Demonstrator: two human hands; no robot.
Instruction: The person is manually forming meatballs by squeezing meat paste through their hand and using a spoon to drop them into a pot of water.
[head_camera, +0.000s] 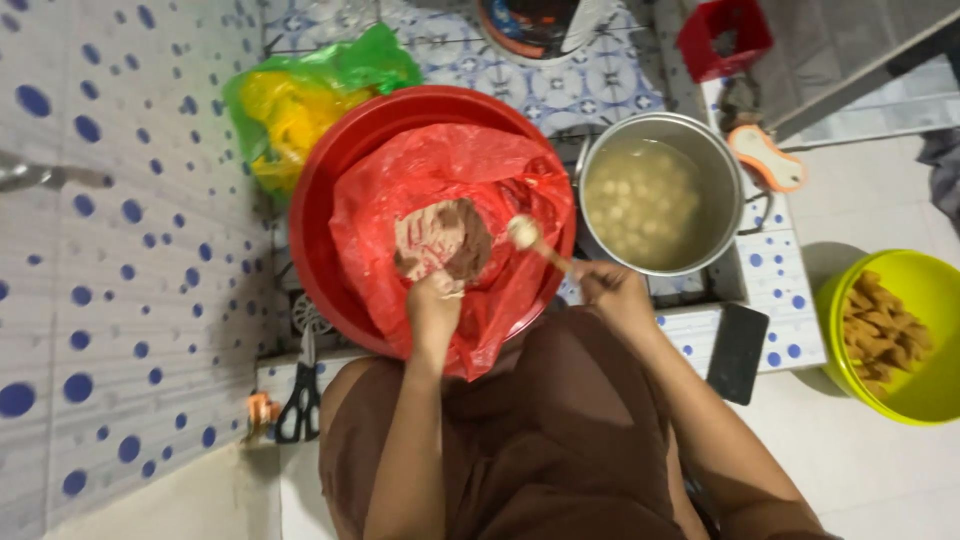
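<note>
Nearest to me is my lap in brown cloth (540, 430), and both my forearms reach forward over it. My left hand (433, 308) is clenched around a lump of pinkish-brown meat paste, pressing at the near edge of the paste mound (440, 240). My right hand (612, 290) grips the wooden handle of a small spoon (535, 245), fingers closed on it; the spoon's bowl carries a pale ball of paste and hovers over the right side of the mound.

The paste lies in a crumpled red plastic bag (450, 190) that lines a big round red plastic basin (330, 200); the bag's loose near flap hangs over the rim toward my lap, between my two arms. Near left, black-handled scissors (300, 400) lie on the ledge beside the blue-dotted tiled wall (120, 280). Near right, a flat black phone (738, 352) rests on the tiled counter edge, and well apart on the floor sits a lime-green plastic bowl of fried brown pieces (885, 335).

Just right of the basin stands a round steel pot (660, 195) of cloudy water with pale balls floating in it. Beyond the pot is an orange-and-white scrubber (768, 158). Farther left, a green plastic bag with yellow contents (300, 100) touches the basin's far rim. Farthest right stands a small red square container (725, 38).
</note>
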